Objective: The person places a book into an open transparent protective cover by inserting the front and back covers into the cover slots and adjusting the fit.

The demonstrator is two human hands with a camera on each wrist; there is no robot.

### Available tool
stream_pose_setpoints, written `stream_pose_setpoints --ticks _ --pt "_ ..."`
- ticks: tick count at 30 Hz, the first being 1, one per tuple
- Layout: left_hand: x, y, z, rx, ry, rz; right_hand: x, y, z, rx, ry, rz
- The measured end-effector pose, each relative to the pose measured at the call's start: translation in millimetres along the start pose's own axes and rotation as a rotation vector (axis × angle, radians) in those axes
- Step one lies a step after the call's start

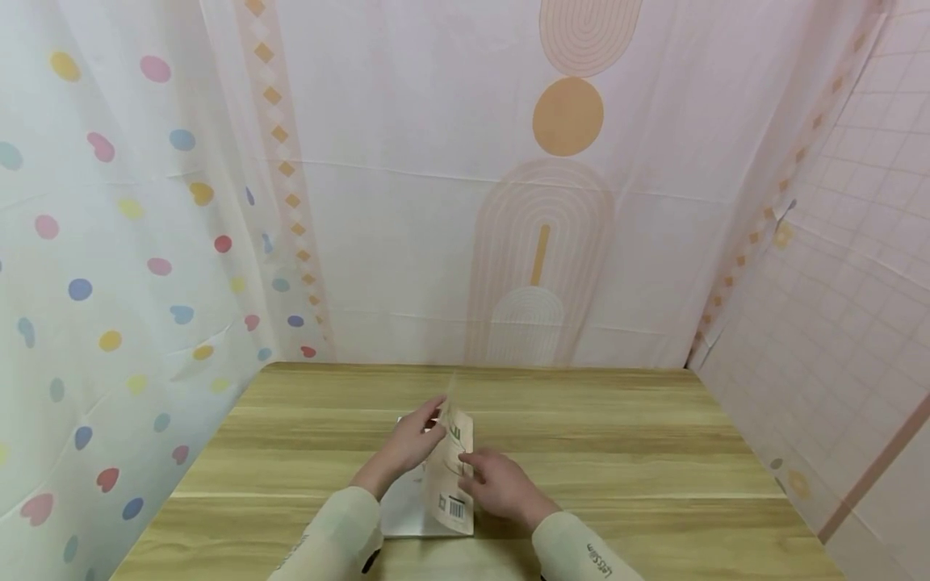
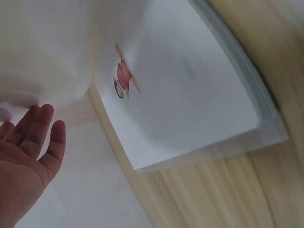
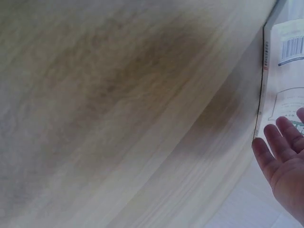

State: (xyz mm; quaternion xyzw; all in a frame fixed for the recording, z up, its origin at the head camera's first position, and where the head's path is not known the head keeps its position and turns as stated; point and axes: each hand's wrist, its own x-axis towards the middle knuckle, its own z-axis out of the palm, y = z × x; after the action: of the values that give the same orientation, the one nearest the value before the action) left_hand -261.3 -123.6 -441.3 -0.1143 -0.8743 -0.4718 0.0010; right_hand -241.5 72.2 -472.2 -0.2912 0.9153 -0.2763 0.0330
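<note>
A book lies on the table, its white inner page [image 1: 402, 508] facing up on the left. Its cream cover [image 1: 452, 472], printed with a barcode and green lettering, stands raised and bowed at a slant. On the cover's left side, near the top, my left hand [image 1: 407, 442] reaches in with loosely extended fingers. My right hand [image 1: 503, 486] is at the cover's right edge, fingertips against the printed side. In the left wrist view, a small pinkish picture [image 2: 124, 75] shows on the white page. The right wrist view shows extended fingers [image 3: 280, 142] beside the barcode side; the thumb is hidden.
The wood-grain table [image 1: 617, 436] extends around the book on every side. Behind it hangs a pale curtain [image 1: 407, 242] with arch patterns, with a dotted curtain [image 1: 131, 307] at the left and a checked one [image 1: 835, 323] at the right.
</note>
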Motion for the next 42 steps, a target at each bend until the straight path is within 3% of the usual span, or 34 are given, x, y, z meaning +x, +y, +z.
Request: stream_pose_setpoints --ticks 6,17,25,31,37,42 --pt "-2.8 -6.7 -5.4 -0.035 0.018 -0.067 -2.6 1 3 -0.085 -0.021 0.019" --pt "-7.2 -25.5 -12.6 -0.016 0.04 -0.099 -4.1 -2 8 -0.186 -0.05 0.023" --pt "-8.8 -38.0 -11.3 0.164 -0.007 -0.124 -5.0 -7 13 -0.317 -0.097 -0.037" --pt "-11.9 -41.2 -10.0 0.291 -0.006 -0.114 -4.8 -7 16 -0.335 -0.113 -0.057" --pt "-14.6 -43.7 -7.9 0.301 -0.016 -0.181 -4.1 -6 19 -0.342 -0.12 -0.082" --pt "-14.5 -47.7 -5.5 0.324 -0.008 -0.206 -3.3 -7 21 -0.412 -0.145 -0.067"
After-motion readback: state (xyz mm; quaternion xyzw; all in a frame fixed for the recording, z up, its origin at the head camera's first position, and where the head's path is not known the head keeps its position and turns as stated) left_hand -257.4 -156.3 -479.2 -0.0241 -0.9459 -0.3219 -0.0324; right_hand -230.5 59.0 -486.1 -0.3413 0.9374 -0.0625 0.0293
